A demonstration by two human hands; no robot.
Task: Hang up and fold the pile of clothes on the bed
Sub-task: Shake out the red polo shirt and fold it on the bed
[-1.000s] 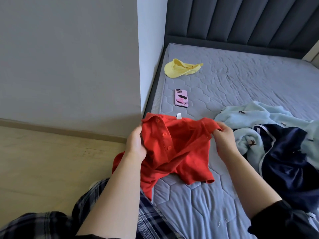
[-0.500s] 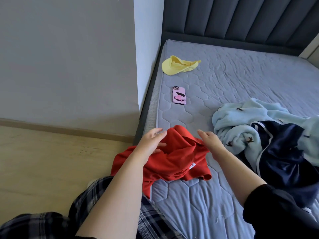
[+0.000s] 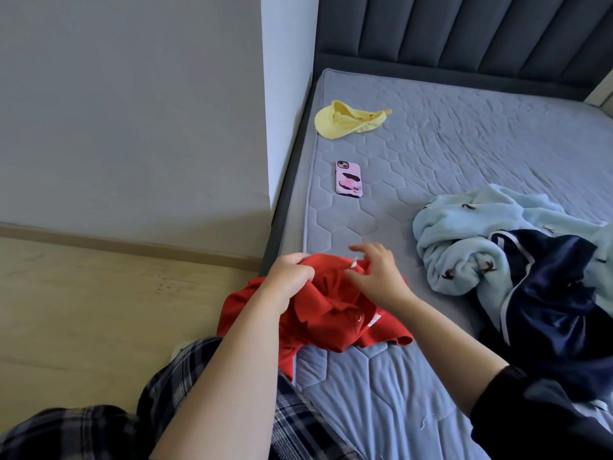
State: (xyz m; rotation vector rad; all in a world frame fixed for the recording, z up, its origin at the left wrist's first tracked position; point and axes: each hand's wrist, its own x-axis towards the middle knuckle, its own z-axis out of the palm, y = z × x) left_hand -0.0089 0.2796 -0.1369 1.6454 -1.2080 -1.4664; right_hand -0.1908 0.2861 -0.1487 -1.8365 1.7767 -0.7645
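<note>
while left hand (image 3: 292,277) grips the red shirt (image 3: 331,323), right hand (image 3: 378,277) (fingers spread) rests atop it.

Both bare forearms extend forward. The left hand (image 3: 288,277) is curled, gripping the shirt (image 3: 331,323). The right hand (image 3: 378,273) is just beside it, fingers spread and blurred.

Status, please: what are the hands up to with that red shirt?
Left hand grips red shirt. Right hand at its collar, grip unclear. Pile lies apart.
</note>
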